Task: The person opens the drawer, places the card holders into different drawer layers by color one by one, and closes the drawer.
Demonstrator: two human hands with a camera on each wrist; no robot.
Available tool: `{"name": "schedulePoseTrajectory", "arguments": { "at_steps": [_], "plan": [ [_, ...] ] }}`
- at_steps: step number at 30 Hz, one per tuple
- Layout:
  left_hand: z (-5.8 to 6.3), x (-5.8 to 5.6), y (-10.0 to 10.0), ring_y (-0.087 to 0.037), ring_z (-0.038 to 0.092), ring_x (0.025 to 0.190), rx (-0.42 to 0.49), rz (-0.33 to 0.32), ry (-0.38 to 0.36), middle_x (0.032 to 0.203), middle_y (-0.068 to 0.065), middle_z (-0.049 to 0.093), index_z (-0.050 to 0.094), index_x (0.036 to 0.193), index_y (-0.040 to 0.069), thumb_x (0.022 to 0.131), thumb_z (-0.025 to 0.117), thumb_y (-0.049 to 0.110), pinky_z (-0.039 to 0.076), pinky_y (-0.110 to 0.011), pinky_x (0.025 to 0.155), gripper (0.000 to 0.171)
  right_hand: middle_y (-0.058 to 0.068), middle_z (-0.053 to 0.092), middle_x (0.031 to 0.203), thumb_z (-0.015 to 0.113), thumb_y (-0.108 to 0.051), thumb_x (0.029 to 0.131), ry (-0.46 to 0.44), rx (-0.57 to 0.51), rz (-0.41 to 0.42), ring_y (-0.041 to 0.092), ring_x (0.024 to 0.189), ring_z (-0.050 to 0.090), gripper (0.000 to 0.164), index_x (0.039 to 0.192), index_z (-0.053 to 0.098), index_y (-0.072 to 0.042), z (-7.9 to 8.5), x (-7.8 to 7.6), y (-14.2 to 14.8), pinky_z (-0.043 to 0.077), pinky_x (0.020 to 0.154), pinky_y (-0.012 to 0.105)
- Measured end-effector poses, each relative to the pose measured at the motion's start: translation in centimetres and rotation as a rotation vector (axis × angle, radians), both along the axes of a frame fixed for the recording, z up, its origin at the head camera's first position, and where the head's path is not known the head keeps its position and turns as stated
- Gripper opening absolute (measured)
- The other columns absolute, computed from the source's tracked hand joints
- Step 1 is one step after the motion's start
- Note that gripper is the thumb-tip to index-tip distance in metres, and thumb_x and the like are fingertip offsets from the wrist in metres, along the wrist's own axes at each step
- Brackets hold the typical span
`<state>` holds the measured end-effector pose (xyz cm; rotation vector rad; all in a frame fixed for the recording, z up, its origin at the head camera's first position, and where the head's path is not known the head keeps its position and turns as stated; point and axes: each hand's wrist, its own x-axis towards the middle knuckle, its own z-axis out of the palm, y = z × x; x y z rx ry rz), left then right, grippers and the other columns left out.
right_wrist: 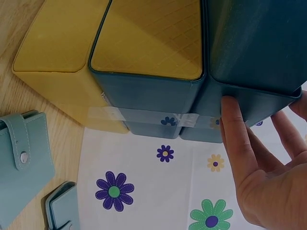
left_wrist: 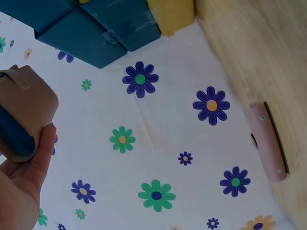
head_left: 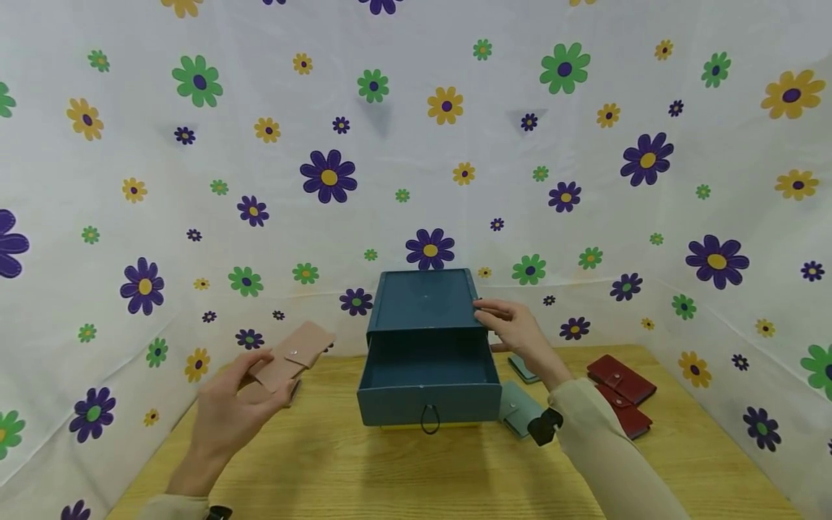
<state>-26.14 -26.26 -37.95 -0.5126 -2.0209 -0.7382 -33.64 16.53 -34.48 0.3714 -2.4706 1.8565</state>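
My left hand [head_left: 227, 408] holds a pale pink snap wallet [head_left: 305, 347] raised over the left of the table, between thumb and fingers. In the left wrist view this wallet [left_wrist: 36, 91] is cut by the frame edge. A second pink wallet [left_wrist: 269, 146] lies on the table below, mostly behind my hand in the head view. In the middle stands a blue drawer box [head_left: 422, 296], its top drawer [head_left: 429, 404] pulled out, with bare floor showing inside. My right hand [head_left: 520, 336] rests on the box's upper right edge and side, fingers fairly straight.
To the right of the box lie two light green wallets [head_left: 520, 408], partly behind my right arm. Farther right, two dark red wallets [head_left: 620, 379] overlap. Yellow lower drawers [right_wrist: 57, 43] show under the blue one. A flowered cloth [head_left: 416, 144] hangs behind the wooden table [head_left: 416, 477].
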Motion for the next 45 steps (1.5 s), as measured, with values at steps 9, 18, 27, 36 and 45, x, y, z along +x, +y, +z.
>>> {"name": "schedulePoseTrajectory", "arguments": {
  "at_steps": [9, 18, 27, 36, 45],
  "plan": [
    [0.3, 0.3, 2.3, 0.013, 0.057, 0.087, 0.079, -0.044, 0.067, 0.096, -0.018, 0.074, 0.068, 0.113, 0.003, 0.062, 0.085, 0.007, 0.046, -0.001, 0.069, 0.054, 0.019, 0.049, 0.147, 0.056, -0.033, 0.100, -0.006, 0.004, -0.002, 0.040, 0.135, 0.046, 0.047, 0.142, 0.052, -0.012, -0.1, -0.1, -0.1, 0.051, 0.094, 0.059],
    [-0.2, 0.0, 4.5, -0.011, 0.067, 0.097, 0.077, -0.123, 0.185, 0.118, -0.017, 0.069, 0.066, 0.117, 0.000, 0.065, 0.080, 0.007, 0.048, -0.004, 0.076, 0.055, 0.019, 0.049, 0.146, 0.055, -0.032, 0.101, -0.003, 0.005, -0.006, 0.040, 0.134, 0.047, 0.046, 0.142, 0.053, -0.013, -0.1, 0.0, -0.1, 0.052, 0.093, 0.059],
    [-0.1, 0.0, 5.9, -0.030, 0.071, 0.097, 0.073, -0.149, 0.245, 0.117, -0.019, 0.070, 0.067, 0.113, -0.002, 0.076, 0.075, 0.026, 0.047, -0.006, 0.088, 0.047, 0.018, 0.048, 0.147, 0.056, -0.033, 0.100, -0.010, 0.008, -0.011, 0.041, 0.134, 0.047, 0.046, 0.142, 0.053, -0.013, -0.1, -0.1, 0.0, 0.050, 0.094, 0.060],
    [0.1, 0.1, 6.6, -0.029, 0.070, 0.096, 0.067, -0.220, 0.227, 0.119, -0.019, 0.069, 0.066, 0.114, -0.003, 0.081, 0.073, 0.032, 0.047, -0.008, 0.091, 0.049, 0.019, 0.048, 0.147, 0.056, -0.034, 0.100, -0.008, 0.006, -0.008, 0.041, 0.134, 0.047, 0.047, 0.142, 0.053, -0.013, 0.0, -0.1, 0.0, 0.051, 0.094, 0.059],
    [0.3, 0.3, 7.7, -0.035, 0.067, 0.103, 0.045, -0.289, 0.201, 0.121, -0.020, 0.067, 0.065, 0.117, -0.002, 0.085, 0.073, 0.033, 0.044, -0.016, 0.103, 0.048, 0.019, 0.049, 0.147, 0.056, -0.034, 0.100, -0.004, 0.016, -0.014, 0.041, 0.134, 0.047, 0.046, 0.142, 0.053, -0.014, -0.1, 0.1, 0.0, 0.053, 0.092, 0.057]
  ]
}}
